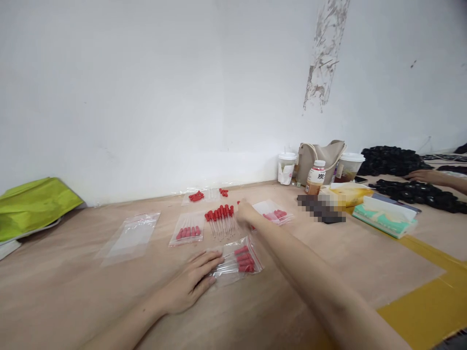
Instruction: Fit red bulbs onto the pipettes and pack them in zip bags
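Note:
My left hand lies flat with fingers stretched out, its fingertips on the end of a clear zip bag. Inside that bag are several droppers with red rubber bulbs, the bulbs toward the zip. My right hand reaches forward beside a row of loose droppers, which lie with red bulbs away from me and thin clear stems toward me. Its fingers are mostly hidden behind the hand, so I cannot make out what they hold. A bit of red shows at its far side.
Filled bags of droppers lie left and right; loose red bulbs lie behind. Flat clear bags are at left. Cups, a bottle, a handbag and tissue packs stand right. Another person's arm is by black items.

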Motion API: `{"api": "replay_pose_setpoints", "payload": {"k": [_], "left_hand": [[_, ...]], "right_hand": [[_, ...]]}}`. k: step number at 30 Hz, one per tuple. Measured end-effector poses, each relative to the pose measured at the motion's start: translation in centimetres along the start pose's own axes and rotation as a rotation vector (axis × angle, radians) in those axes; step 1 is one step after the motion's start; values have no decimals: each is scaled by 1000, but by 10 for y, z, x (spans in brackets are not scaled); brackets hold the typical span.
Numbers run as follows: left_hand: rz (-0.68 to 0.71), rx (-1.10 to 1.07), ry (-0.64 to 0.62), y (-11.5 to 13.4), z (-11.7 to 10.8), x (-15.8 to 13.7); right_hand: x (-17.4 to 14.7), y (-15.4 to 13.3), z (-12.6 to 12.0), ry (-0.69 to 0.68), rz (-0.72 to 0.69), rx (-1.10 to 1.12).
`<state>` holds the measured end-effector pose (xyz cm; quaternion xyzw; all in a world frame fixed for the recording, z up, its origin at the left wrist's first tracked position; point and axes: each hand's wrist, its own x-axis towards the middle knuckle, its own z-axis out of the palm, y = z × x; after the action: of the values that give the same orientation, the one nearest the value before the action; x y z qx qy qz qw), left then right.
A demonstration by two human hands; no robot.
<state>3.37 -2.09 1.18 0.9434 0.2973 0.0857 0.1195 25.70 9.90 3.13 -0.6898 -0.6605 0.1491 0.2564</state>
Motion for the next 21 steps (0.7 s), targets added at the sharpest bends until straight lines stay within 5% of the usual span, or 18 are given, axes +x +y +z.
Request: {"api": "replay_pose_setpoints", "payload": {"k": [5, 8, 13, 21], "left_hand": [[11, 21, 3, 0, 0, 0], [7, 17, -4, 0, -1, 0], [23, -24, 28, -1, 0, 0], [24, 21, 19, -5, 3, 0]], "right_hand": [[-30, 39, -32, 183, -56, 158], [-61, 69, -34, 310, -68, 610], [-101, 82, -18, 280, -58, 1027], [-108, 73, -6, 209, -98, 1073]]}}
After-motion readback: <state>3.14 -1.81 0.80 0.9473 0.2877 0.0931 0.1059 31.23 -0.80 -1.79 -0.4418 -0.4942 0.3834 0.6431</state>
